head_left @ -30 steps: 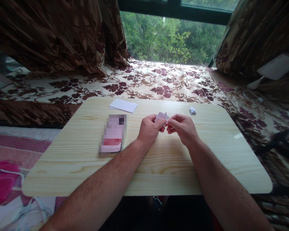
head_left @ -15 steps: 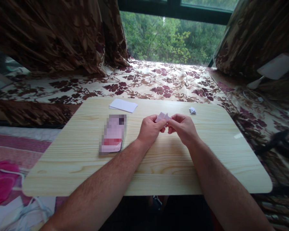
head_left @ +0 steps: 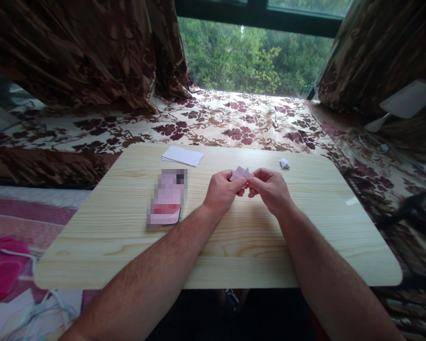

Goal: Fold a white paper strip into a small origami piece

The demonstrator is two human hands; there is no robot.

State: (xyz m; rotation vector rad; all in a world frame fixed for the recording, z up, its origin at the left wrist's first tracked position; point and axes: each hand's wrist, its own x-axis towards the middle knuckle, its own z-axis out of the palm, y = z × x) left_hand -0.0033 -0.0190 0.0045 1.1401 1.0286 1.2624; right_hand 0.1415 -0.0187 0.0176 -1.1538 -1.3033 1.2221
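Note:
A small piece of folded white paper (head_left: 240,173) is held between both hands above the middle of the table. My left hand (head_left: 223,189) pinches it from the left, thumb on top. From the right, my right hand (head_left: 270,185) grips its edge between thumb and fingers. The fingertips of the two hands almost meet and hide the paper's lower part. Behind my right hand, a small folded paper piece (head_left: 284,164) lies on the table.
The pale wood-grain table (head_left: 128,265) has rounded corners. A stack of white paper (head_left: 182,156) lies at its back left, with a pink phone (head_left: 167,196), partly blurred out, in front near my left forearm. A white lamp (head_left: 408,98) stands at the far right.

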